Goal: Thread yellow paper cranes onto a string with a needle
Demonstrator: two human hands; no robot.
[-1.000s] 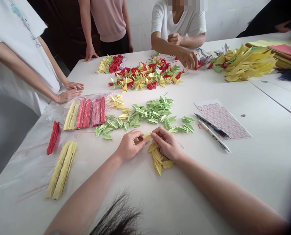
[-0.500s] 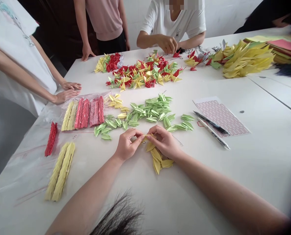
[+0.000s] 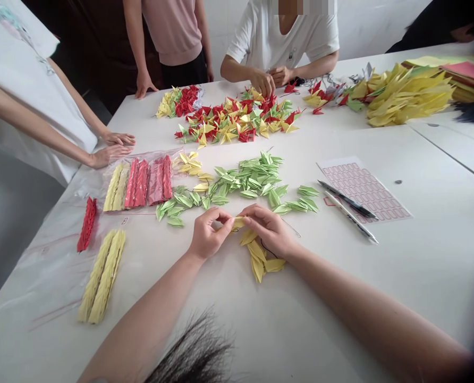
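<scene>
White walls and a long white desk [image 3: 384, 282] frame the head view, with folded paper cranes spread across it: a mixed red, yellow and green heap [image 3: 237, 122] at the far side, a large yellow pile [image 3: 408, 98] far right, and a green spread [image 3: 248, 180] just beyond the person's left hand [image 3: 207, 234] and right hand [image 3: 271, 230]. Both hands are curled and close together, their fingertips pinching a small folded yellow paper piece [image 3: 237, 223] between them, just above the desk. Loose yellow cranes [image 3: 259, 260] lie directly below and toward the near side, almost under the right hand, with a thin dark thread [image 3: 267, 248] among them. Risks, as I judge them: a hard squeeze could crush the folded paper, while a slip of the fingertips could drop the piece among the loose cranes. A careless sweep of the right wrist could also snag the thread or scatter those cranes. Well off to the left lies a plastic bag [image 3: 139, 183] of packed red and yellow cranes.
</scene>
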